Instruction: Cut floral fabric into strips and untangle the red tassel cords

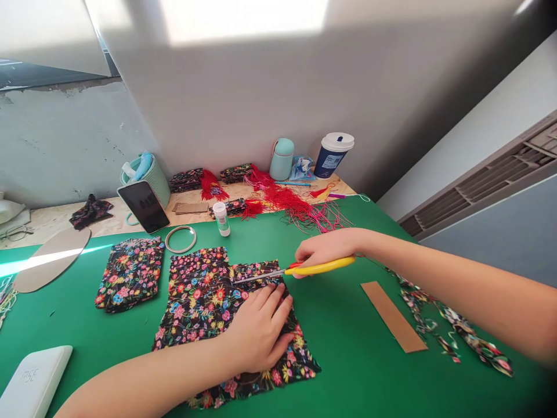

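Observation:
A black floral cloth [195,313] lies spread on the green mat. My left hand [261,328] rests flat on its right part, fingers stretched toward the upper edge. My right hand [326,252] is wrapped round the yellow and red handles of the scissors [322,267]. The scissors point left, and their blades lie along a strip at the cloth's upper right, just above my left fingertips. To the left sits a folded stack of floral cloth [130,273]. Right of the cloth is a brown cardboard strip [394,316], with floral scraps [478,342] beyond it.
A glue stick [221,219], a metal ring [180,239] and a leaning phone [144,206] stand or lie behind the cloth. Farther back are red tassels [282,197], a mint bottle [282,159] and a paper cup [333,155]. A white power bank [35,380] is front left.

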`<state>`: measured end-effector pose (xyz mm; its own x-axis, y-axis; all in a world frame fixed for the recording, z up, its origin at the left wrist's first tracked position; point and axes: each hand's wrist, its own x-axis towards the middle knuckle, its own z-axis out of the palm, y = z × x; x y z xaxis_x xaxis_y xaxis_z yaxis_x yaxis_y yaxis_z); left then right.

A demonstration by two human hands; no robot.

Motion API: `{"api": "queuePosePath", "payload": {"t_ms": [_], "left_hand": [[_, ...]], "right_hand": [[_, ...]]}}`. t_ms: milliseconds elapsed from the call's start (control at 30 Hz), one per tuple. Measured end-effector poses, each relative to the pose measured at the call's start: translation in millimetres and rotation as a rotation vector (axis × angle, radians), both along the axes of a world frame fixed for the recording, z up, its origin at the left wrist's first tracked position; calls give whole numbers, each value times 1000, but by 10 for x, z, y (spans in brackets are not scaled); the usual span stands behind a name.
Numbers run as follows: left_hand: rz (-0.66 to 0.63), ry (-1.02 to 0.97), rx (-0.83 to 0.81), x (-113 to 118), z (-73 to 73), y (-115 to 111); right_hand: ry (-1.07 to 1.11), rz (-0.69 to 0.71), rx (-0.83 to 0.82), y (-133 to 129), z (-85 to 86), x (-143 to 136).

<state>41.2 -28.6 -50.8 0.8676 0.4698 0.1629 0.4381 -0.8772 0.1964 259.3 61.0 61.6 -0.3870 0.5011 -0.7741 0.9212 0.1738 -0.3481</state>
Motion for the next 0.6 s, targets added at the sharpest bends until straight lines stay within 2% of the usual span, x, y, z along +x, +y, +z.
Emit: {"api": "queuePosePath", "payload": {"t_ms": [200,600], "left_hand": [[-11,1,-6,-4,-19,2],[-9,1,-4,-6,-35,-7]], "right_hand": [[-84,62,73,-49,82,53],[-42,-33,197,-190,381,201]]}}
